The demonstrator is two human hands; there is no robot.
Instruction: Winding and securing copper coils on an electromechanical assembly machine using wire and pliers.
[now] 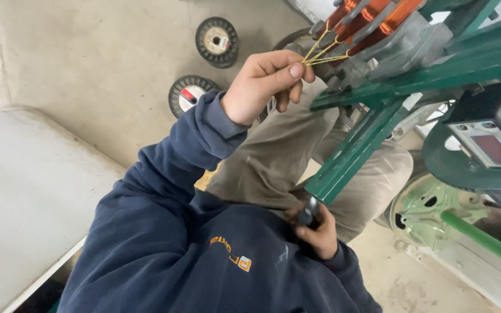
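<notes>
Head view: concrete floor (105, 64) w/ wire spools (217, 40).

Pretty even daylight here, soft and flat, no hard shadows on the concrete floor (105, 64). Brightest patch is blown out white just above the wires (323, 52) pinched in the raised hand (265, 84). The lower hand (319, 232) sits in dimmer shade against the sweater (163, 243). Fingers look slightly soft, maybe motion blur. Straight edges bend a bit toward the corners.
</notes>
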